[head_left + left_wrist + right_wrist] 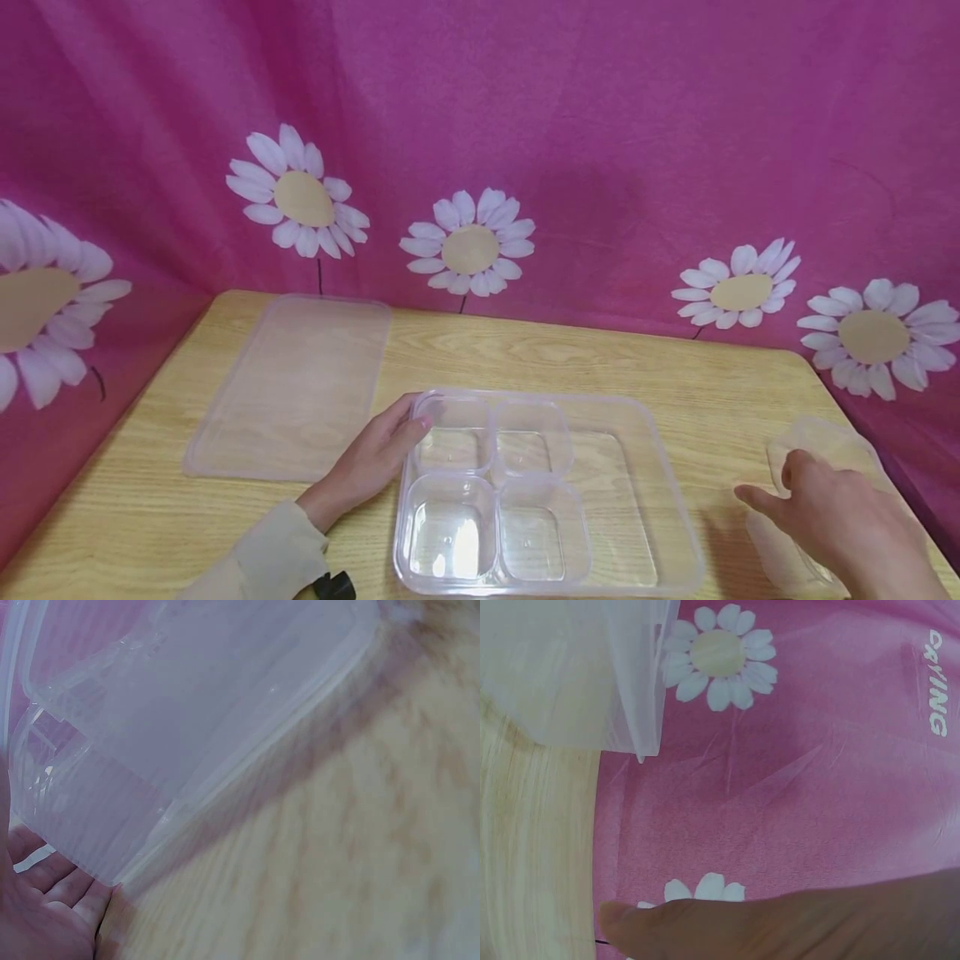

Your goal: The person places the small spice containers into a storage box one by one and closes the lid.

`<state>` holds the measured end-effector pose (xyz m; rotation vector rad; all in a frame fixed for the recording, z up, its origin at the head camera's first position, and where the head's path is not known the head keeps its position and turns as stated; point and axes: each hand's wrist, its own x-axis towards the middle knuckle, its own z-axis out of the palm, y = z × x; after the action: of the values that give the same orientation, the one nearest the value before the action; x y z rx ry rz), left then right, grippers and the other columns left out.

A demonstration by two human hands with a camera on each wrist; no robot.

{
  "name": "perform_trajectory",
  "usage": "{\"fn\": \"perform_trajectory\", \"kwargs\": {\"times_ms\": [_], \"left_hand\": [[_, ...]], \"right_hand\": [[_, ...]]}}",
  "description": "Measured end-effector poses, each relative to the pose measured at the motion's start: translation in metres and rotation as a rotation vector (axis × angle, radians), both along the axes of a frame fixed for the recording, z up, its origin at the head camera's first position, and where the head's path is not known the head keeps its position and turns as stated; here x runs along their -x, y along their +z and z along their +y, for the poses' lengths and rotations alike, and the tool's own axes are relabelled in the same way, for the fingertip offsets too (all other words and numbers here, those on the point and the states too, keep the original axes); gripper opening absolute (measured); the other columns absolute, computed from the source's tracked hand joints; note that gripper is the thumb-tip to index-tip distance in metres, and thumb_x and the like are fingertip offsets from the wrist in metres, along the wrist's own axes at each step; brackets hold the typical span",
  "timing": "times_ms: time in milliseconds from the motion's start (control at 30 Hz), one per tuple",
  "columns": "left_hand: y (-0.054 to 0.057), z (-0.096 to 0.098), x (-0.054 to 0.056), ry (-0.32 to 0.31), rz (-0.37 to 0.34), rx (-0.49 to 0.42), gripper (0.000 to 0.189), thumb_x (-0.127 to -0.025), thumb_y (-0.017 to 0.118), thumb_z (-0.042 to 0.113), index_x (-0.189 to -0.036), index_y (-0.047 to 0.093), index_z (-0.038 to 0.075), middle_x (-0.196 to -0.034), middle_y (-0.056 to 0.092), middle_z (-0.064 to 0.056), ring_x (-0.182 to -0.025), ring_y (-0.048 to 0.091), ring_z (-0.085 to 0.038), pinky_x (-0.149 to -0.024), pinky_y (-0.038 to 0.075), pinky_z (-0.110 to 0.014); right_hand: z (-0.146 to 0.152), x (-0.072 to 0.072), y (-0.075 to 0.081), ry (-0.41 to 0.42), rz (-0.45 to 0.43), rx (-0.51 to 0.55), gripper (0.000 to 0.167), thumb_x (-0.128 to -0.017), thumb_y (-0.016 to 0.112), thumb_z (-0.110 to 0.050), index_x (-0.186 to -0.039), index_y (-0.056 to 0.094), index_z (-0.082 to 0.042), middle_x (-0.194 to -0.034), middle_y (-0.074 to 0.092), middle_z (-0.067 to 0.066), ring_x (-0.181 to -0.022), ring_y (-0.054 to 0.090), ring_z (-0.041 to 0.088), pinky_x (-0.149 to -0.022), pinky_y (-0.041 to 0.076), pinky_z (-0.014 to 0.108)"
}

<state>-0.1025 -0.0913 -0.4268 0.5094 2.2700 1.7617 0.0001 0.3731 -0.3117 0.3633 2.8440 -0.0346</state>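
A large clear plastic box (660, 500) stands on the table near its front middle. Inside, at its left, are several small square clear containers (540, 533). My left hand (378, 454) grips the box at its back left corner, thumb over the rim. In the left wrist view the fingers (67, 889) curl against the corner of the box. At the far right my right hand (843, 508) is over clear rounded plastic pieces (832, 437), thumb stretched out to the left. The right wrist view shows the thumb (682, 930) with nothing against it; the other fingers are hidden.
A flat clear rectangular lid (300, 392) lies on the wooden table (540, 346) at the back left. A magenta cloth (585, 125) with printed white flowers hangs right behind the table and along its sides.
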Motion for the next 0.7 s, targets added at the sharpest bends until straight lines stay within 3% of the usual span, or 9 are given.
{"fn": "perform_trajectory", "kwargs": {"times_ms": [233,467,600,700], "left_hand": [[0.000,0.000,0.000,-0.018,-0.005,-0.011,0.044,-0.111,0.045,0.034,-0.151,0.048,0.014,-0.149,0.059,-0.010,-0.143,0.052,-0.029,-0.124,0.037,-0.054],[0.001,0.000,0.000,-0.005,-0.017,-0.005,0.044,-0.111,0.046,0.034,-0.150,0.049,0.015,-0.148,0.060,-0.009,-0.141,0.053,-0.028,-0.124,0.037,-0.054],[0.000,0.000,0.000,0.000,-0.016,0.005,0.044,-0.111,0.046,0.035,-0.150,0.049,0.015,-0.148,0.061,-0.009,-0.141,0.053,-0.028,-0.124,0.037,-0.053],[0.000,0.000,0.001,-0.004,-0.012,0.003,0.044,-0.111,0.046,0.035,-0.150,0.049,0.014,-0.148,0.060,-0.009,-0.141,0.053,-0.028,-0.124,0.037,-0.053]], "right_hand": [[0.002,0.002,-0.007,-0.008,-0.081,-0.006,0.061,-0.090,0.064,-0.067,-0.076,0.060,-0.009,-0.070,0.053,0.009,-0.067,0.054,0.027,-0.059,0.045,0.045],[0.001,0.004,-0.008,-0.022,-0.108,0.007,0.058,-0.085,0.073,-0.061,-0.084,0.063,-0.003,-0.080,0.056,0.014,-0.071,0.059,0.031,-0.067,0.050,0.053],[0.000,0.008,-0.012,-0.012,-0.182,0.053,0.048,-0.083,0.080,-0.050,-0.082,0.064,-0.005,-0.075,0.053,0.006,-0.071,0.054,0.024,-0.066,0.046,0.043],[-0.002,0.011,-0.016,0.036,-0.170,0.081,0.038,-0.084,0.081,-0.039,-0.074,0.059,-0.009,-0.069,0.047,0.001,-0.067,0.047,0.019,-0.061,0.037,0.034]]}}
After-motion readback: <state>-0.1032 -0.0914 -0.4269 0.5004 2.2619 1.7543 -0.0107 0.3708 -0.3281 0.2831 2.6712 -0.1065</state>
